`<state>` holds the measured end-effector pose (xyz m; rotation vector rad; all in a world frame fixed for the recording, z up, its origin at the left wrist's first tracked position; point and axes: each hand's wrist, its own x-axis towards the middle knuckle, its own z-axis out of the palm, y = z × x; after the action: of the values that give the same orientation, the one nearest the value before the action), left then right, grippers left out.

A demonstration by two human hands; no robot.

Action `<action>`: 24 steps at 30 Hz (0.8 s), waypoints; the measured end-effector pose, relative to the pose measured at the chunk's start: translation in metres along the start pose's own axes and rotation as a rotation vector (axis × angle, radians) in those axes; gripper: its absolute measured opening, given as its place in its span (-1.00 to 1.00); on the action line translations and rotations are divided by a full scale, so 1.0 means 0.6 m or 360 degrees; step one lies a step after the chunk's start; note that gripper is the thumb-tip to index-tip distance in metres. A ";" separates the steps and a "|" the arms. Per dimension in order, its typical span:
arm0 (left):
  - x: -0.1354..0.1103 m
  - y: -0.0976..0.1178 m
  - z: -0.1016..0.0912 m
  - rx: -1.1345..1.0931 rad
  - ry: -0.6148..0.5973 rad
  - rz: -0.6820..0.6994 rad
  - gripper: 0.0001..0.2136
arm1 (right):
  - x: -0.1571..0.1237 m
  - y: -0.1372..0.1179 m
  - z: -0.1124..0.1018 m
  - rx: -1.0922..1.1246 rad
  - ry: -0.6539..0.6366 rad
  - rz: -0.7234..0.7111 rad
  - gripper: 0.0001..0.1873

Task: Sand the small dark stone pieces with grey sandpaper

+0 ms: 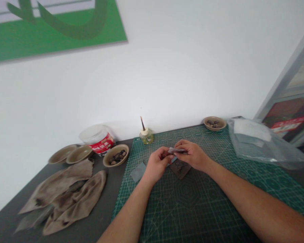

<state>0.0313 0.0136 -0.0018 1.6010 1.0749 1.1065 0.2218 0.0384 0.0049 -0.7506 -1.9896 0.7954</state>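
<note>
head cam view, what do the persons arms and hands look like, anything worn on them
The left forearm and right forearm are bare, with no sleeves in view. The left hand and right hand wear no gloves, and no watch or bracelet shows at either wrist.

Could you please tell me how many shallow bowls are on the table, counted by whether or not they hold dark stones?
Bowls holding dark stones: 2
Bowls with no stones visible: 2
Total: 4
</note>
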 end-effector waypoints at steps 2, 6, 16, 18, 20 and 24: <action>0.000 0.003 0.000 -0.0006 0.0023 -0.0022 -0.90 | 0.000 -0.003 -0.001 -0.0028 0.0026 -0.0014 -0.91; 0.000 0.005 0.000 -0.0010 0.0026 -0.0034 -0.88 | -0.002 -0.006 0.000 -0.0077 0.0038 -0.0026 -0.90; 0.002 -0.001 -0.003 -0.0105 0.0034 -0.0031 -0.85 | -0.006 -0.004 0.003 -0.0076 0.0092 -0.0044 -0.86; 0.003 0.000 -0.003 -0.0102 0.0058 -0.0040 -0.84 | -0.006 -0.006 0.000 -0.0079 0.0104 -0.0002 -0.87; 0.002 0.001 -0.003 -0.0103 0.0063 -0.0049 -0.83 | -0.006 -0.008 -0.001 -0.0088 0.0119 0.0027 -0.87; 0.001 -0.001 -0.002 -0.0107 0.0057 -0.0050 -0.83 | -0.006 -0.008 -0.001 -0.0174 0.0127 0.0087 -0.93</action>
<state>0.0303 0.0145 -0.0018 1.5120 1.0712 1.1425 0.2232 0.0331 0.0071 -0.8901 -1.9601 0.6817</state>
